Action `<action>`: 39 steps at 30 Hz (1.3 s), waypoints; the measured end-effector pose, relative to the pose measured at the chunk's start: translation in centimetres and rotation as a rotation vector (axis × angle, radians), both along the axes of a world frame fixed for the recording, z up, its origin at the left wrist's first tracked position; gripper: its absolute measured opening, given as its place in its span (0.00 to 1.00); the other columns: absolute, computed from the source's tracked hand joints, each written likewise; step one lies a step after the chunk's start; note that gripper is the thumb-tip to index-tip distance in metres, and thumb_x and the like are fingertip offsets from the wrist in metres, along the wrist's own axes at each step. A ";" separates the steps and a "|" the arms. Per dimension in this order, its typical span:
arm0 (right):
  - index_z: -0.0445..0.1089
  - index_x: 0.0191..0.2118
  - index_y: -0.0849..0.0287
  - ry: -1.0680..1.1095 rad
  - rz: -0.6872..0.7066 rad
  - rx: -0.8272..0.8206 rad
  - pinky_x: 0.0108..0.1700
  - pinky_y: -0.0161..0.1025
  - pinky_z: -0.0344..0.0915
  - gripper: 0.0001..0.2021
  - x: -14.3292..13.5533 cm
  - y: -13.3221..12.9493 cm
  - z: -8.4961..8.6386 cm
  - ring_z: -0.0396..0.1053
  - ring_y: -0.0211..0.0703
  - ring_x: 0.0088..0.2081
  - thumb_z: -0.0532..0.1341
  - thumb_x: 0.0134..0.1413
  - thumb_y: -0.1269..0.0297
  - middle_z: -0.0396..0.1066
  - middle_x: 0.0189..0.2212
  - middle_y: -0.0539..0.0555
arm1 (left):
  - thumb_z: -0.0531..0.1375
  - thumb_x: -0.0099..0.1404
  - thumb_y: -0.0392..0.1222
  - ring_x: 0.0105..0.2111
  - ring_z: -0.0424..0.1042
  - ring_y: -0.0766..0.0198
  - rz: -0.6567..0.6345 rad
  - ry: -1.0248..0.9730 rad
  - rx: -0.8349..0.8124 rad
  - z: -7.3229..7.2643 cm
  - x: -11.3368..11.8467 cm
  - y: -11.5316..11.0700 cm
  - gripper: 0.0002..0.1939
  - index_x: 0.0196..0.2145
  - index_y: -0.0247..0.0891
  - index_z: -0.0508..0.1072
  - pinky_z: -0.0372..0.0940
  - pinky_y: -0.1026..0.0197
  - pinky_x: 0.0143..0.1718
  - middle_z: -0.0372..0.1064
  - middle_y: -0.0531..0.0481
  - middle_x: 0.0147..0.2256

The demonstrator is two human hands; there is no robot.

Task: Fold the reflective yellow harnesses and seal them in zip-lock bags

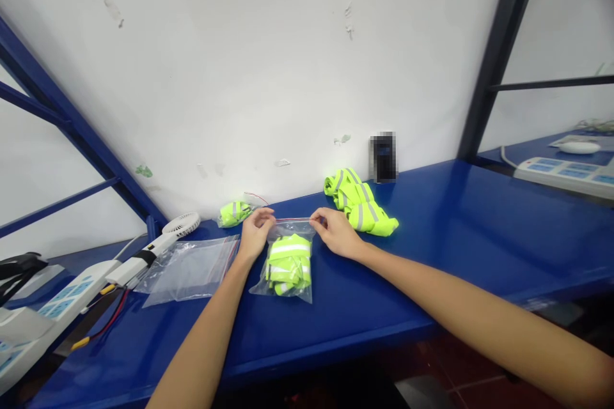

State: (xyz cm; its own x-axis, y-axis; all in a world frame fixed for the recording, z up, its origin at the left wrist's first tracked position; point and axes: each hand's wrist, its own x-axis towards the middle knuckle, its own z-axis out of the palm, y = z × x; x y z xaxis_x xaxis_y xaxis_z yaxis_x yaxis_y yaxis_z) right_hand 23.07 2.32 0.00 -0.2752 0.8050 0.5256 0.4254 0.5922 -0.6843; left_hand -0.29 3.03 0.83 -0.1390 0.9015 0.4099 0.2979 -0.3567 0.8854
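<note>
A clear zip-lock bag point(307, 294) lies on the blue table, its red-striped zip edge turned toward the wall. Inside it is a folded neon-yellow reflective vest point(289, 262) with silver bands. My left hand point(256, 233) pinches the left end of the zip edge between thumb and fingers. At the opposite end, my right hand point(336, 231) pinches the same edge. Just past my right hand rest several rolled reflective vests point(359, 201) outside any bag. Behind my left hand sits another bagged yellow vest point(235, 213) against the wall.
Flat clear bags point(189, 271) lie left of my left arm, beside a white handheld fan point(181, 225). A white power strip point(62, 307) and wires with yellow connectors point(81, 343) are at the far left. A pixelated dark box point(384, 158) stands by the wall.
</note>
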 end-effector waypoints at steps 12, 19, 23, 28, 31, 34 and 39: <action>0.67 0.35 0.58 -0.042 -0.079 0.041 0.35 0.35 0.58 0.05 -0.6 0.1 -0.5 0.67 0.40 0.31 0.55 0.59 0.69 0.71 0.29 0.51 | 0.58 0.56 0.35 0.34 0.72 0.57 -0.084 0.706 0.107 3.8 5.5 -0.7 0.07 0.30 0.40 0.76 0.62 0.58 0.40 0.76 0.48 0.31; 0.67 0.36 0.58 -0.034 0.038 -0.040 0.32 0.34 0.57 0.05 -0.3 0.1 -0.8 0.67 0.39 0.29 0.55 0.62 0.66 0.71 0.27 0.50 | 0.56 0.56 0.34 0.30 0.68 0.63 -0.167 0.715 0.143 2.3 5.5 -0.9 0.10 0.35 0.37 0.75 0.61 0.62 0.35 0.70 0.51 0.28; 0.67 0.35 0.58 -0.038 0.069 -0.021 0.35 0.34 0.58 0.06 -0.3 -0.1 -0.6 0.69 0.40 0.32 0.55 0.63 0.65 0.72 0.30 0.51 | 0.57 0.58 0.36 0.32 0.69 0.62 -0.202 0.766 0.172 2.3 5.6 -1.0 0.06 0.31 0.38 0.74 0.63 0.61 0.37 0.69 0.49 0.30; 0.65 0.36 0.59 -0.036 0.077 0.054 0.38 0.36 0.59 0.06 -0.6 -0.1 -0.7 0.69 0.42 0.34 0.52 0.64 0.69 0.71 0.32 0.54 | 0.56 0.62 0.38 0.34 0.70 0.61 -0.246 0.736 0.159 2.2 5.5 -1.0 0.06 0.32 0.38 0.73 0.63 0.61 0.38 0.70 0.49 0.32; 0.64 0.35 0.58 -0.032 0.074 0.065 0.37 0.36 0.58 0.07 -0.7 -0.2 -0.7 0.67 0.41 0.32 0.52 0.64 0.69 0.70 0.30 0.52 | 0.55 0.65 0.40 0.34 0.69 0.61 -0.265 0.736 0.156 2.4 5.4 -1.1 0.08 0.32 0.38 0.73 0.61 0.60 0.38 0.71 0.49 0.32; 0.64 0.34 0.58 -0.015 0.074 0.005 0.34 0.35 0.56 0.07 -0.6 -0.3 -0.5 0.65 0.39 0.29 0.52 0.63 0.68 0.68 0.28 0.50 | 0.55 0.66 0.41 0.34 0.69 0.61 -0.282 0.732 0.154 2.4 5.5 -1.3 0.09 0.32 0.38 0.73 0.61 0.60 0.37 0.71 0.48 0.32; 0.63 0.34 0.57 0.000 0.082 -0.038 0.32 0.35 0.55 0.07 -0.4 -0.5 -0.2 0.64 0.39 0.27 0.52 0.63 0.66 0.66 0.25 0.48 | 0.56 0.66 0.42 0.34 0.69 0.61 -0.292 0.703 0.134 2.5 5.6 -1.2 0.09 0.32 0.37 0.74 0.61 0.60 0.38 0.72 0.48 0.33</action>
State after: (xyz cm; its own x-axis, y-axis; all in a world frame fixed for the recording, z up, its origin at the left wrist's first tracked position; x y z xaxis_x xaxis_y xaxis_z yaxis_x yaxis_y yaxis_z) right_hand 22.69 1.77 -0.24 -0.3409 0.7993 0.4949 0.3769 0.5985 -0.7069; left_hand 5.29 1.86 3.34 0.4303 0.7981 0.4217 0.6518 -0.5979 0.4665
